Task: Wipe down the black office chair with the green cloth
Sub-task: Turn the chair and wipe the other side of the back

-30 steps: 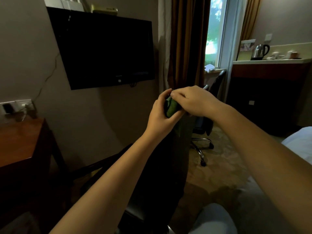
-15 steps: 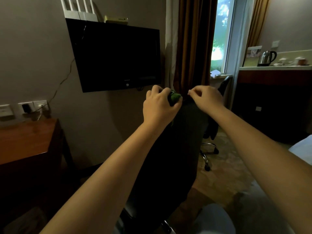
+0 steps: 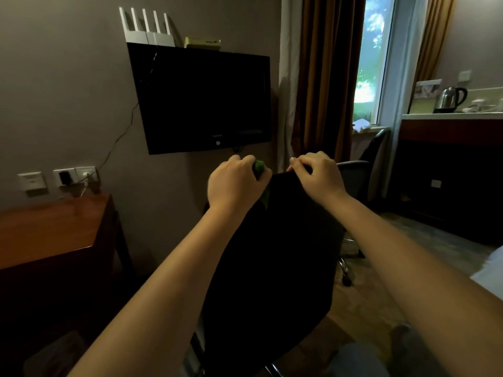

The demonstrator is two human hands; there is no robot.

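The black office chair [image 3: 275,251] stands right in front of me, its tall backrest turned toward me. My left hand [image 3: 234,183] grips the bunched green cloth [image 3: 259,167] at the left end of the backrest's top edge; a corner of cloth hangs down below the hand. My right hand [image 3: 317,174] grips the top edge of the backrest a little to the right, fingers curled over the rim. The chair's seat and base are mostly hidden by the backrest and my arms.
A wooden desk [image 3: 51,232] stands at the left against the wall, under wall sockets [image 3: 73,175]. A wall-mounted TV [image 3: 201,99] hangs ahead. A second office chair [image 3: 353,175] stands behind by the curtain. A dark counter with a kettle [image 3: 450,99] is at the right.
My hands were together on the cloth; they have separated. The right hand let go of the cloth and took hold of the backrest's top edge, while the left keeps the cloth.
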